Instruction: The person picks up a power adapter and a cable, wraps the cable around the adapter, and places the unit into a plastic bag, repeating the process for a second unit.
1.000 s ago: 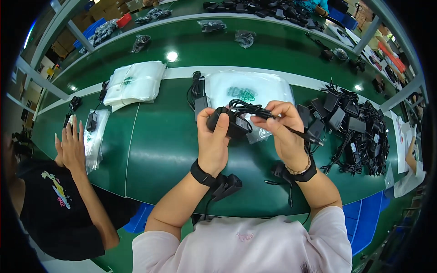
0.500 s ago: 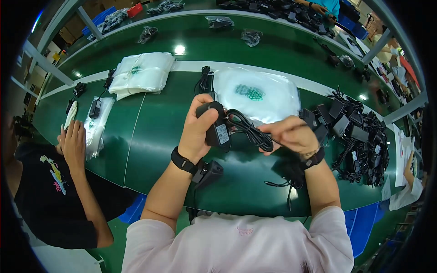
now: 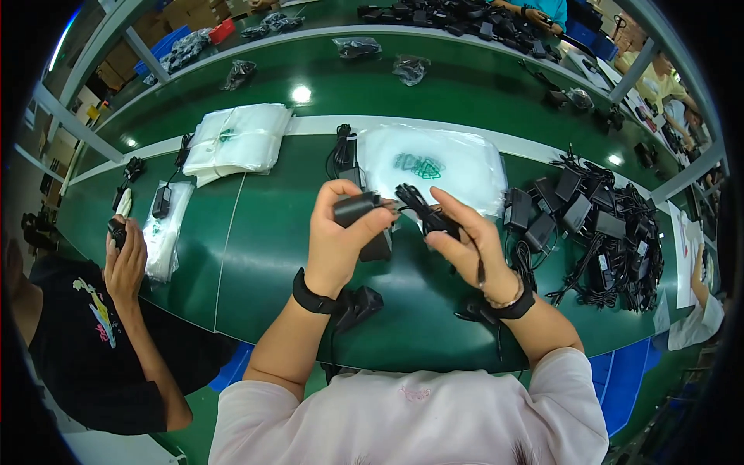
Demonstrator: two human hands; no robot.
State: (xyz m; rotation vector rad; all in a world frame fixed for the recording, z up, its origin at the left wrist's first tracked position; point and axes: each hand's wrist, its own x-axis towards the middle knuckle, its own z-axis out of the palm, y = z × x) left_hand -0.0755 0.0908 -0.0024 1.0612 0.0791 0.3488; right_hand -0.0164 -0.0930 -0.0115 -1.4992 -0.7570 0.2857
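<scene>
A black power adapter (image 3: 356, 208) with metal prongs is gripped in my left hand (image 3: 332, 244), fingers closed round its body. My right hand (image 3: 480, 252) pinches the adapter's bundled black cable (image 3: 425, 211), just right of the prongs; a loose cable end hangs down along that palm. Behind both hands lies a stack of clear plastic bags (image 3: 457, 159) with green print. Another black adapter (image 3: 360, 308) rests on the table beside my left wrist. Under my right wrist is a dark plug with a cord (image 3: 482, 311), partly hidden.
A heap of black adapters and cables (image 3: 604, 240) sits to the right. At the left, a tied bag stack (image 3: 240, 139) lies near a co-worker's hand (image 3: 128, 260) holding a small black item. A raised green shelf (image 3: 496, 97) runs along the back.
My left hand has turned the adapter so its prongs point right. The right hand has shifted its grip on the bundled cable and raised it beside the prongs.
</scene>
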